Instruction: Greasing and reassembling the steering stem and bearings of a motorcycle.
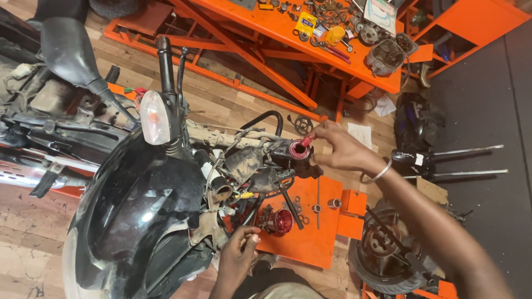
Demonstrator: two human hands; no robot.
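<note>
A stripped motorcycle front with a black headlight cowl (141,213) and a clear turn signal (154,117) fills the left half of the head view. My right hand (338,148) reaches in from the right, a metal bangle on its wrist, and pinches a small red piece (308,139) at the rim of the red ring-shaped steering-head part (299,149). My left hand (239,252) comes up from below, fingers curled on the wiring and bracket just under the cowl, beside a lower red round part (282,221).
An orange lift stand (316,232) carries loose washers and bolts under the bike. An orange workbench (288,27) at the top is strewn with parts. A wheel (388,254) and two fork tubes (454,160) lie on the right. A mirror (69,47) sticks out at upper left.
</note>
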